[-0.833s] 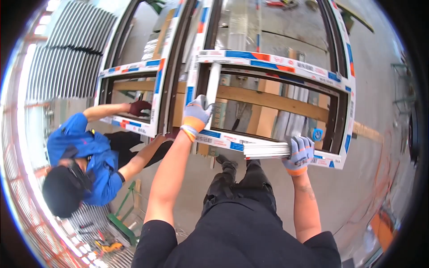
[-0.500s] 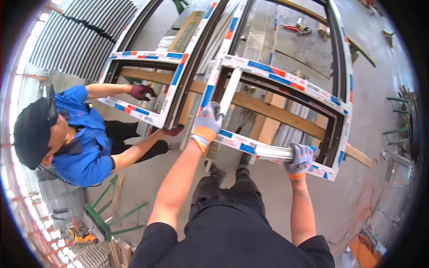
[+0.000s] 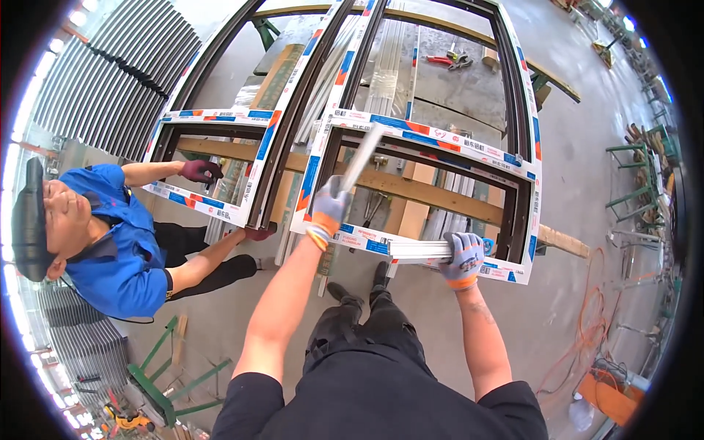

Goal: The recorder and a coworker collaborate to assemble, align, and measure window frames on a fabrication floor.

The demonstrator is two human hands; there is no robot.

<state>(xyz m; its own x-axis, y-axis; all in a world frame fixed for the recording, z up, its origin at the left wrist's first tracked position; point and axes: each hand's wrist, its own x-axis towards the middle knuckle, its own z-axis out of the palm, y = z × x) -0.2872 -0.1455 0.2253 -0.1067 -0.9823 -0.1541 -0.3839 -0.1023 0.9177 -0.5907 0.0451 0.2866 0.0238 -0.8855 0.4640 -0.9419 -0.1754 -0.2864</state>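
My gloved left hand [image 3: 331, 204] is closed round the lower end of a white strip [image 3: 362, 158], which slants up and right and is blurred by motion. That strip crosses the lower opening of a dark window frame [image 3: 433, 137] faced with white, blue and orange protective tape. In my gloved right hand [image 3: 465, 258] is a short bundle of white strips [image 3: 419, 250], held level over the frame's near bar. Whether the bundle touches the bar, I cannot tell.
A co-worker in blue [image 3: 117, 235] grips a second taped frame [image 3: 198, 198] at my left. A wooden beam [image 3: 411, 188] runs beneath both frames. Red-handled pliers [image 3: 449, 61] lie beyond. Green trestles [image 3: 158, 381] stand lower left; an orange hose [image 3: 587, 323] crosses the floor at right.
The white strip in my left hand has tilted further right. My right hand keeps its bundle. The whole view has shifted, and the co-worker's head has turned upward.
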